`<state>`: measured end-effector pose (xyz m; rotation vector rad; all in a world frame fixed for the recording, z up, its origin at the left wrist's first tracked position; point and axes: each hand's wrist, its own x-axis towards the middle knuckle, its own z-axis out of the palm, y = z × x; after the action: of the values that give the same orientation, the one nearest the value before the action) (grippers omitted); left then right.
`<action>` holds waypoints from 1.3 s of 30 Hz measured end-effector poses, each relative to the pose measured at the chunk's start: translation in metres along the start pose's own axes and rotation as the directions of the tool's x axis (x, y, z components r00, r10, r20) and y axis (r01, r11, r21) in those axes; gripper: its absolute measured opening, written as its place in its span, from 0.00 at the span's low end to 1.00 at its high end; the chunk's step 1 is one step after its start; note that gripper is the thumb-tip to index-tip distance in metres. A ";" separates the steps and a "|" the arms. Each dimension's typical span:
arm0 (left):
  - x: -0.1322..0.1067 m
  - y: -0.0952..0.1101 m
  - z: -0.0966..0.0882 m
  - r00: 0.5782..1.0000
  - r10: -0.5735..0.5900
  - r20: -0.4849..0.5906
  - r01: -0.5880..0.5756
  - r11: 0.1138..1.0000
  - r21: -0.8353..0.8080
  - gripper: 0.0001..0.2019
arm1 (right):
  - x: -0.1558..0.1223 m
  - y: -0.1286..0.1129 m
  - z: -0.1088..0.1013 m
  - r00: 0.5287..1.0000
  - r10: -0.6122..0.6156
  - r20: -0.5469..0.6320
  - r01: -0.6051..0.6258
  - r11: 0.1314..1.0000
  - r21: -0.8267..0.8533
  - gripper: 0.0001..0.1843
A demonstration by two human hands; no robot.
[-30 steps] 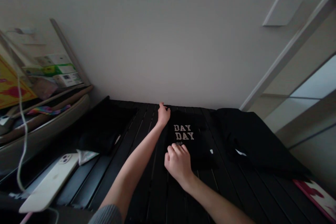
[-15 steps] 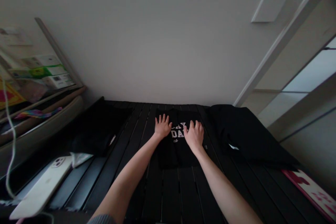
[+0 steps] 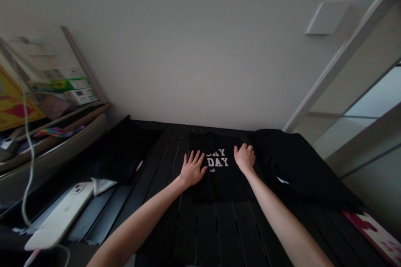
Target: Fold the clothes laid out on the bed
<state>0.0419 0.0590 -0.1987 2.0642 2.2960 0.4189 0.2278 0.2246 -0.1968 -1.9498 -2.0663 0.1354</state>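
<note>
A folded black T-shirt with white "DAY DAY" lettering lies on the black slatted table. My left hand rests flat on its left side, fingers spread open. On the shirt's right edge sits my right hand, fingers slightly curled and pressing down on the fabric, holding nothing.
More black clothing lies to the right and to the left of the shirt. A white phone with a cable lies at the near left. A shelf with boxes stands on the left. A pink-and-white item shows at the near right.
Both hands have slid apart over the shirt: the left came toward me and leftward, the right moved to the shirt's right edge, uncovering the lettering.
</note>
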 end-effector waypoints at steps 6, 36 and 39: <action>-0.008 -0.003 0.000 1.000 0.014 -0.015 -0.015 1.000 -0.004 0.31 | 0.015 -0.003 0.004 0.999 0.046 0.002 -0.046 0.999 0.016 0.19; -0.024 0.006 -0.021 0.999 0.015 0.044 -0.010 0.994 -0.112 0.22 | -0.050 -0.021 -0.027 0.761 -0.531 0.372 0.451 0.846 0.284 0.22; -0.038 0.013 -0.033 0.985 0.050 0.166 -0.037 0.996 -0.083 0.27 | -0.067 -0.003 -0.047 0.727 -0.516 0.454 0.437 0.857 0.273 0.10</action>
<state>0.0522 0.0165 -0.1699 2.0304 2.1081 0.3189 0.2405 0.1520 -0.1611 -1.3114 -2.7363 0.7456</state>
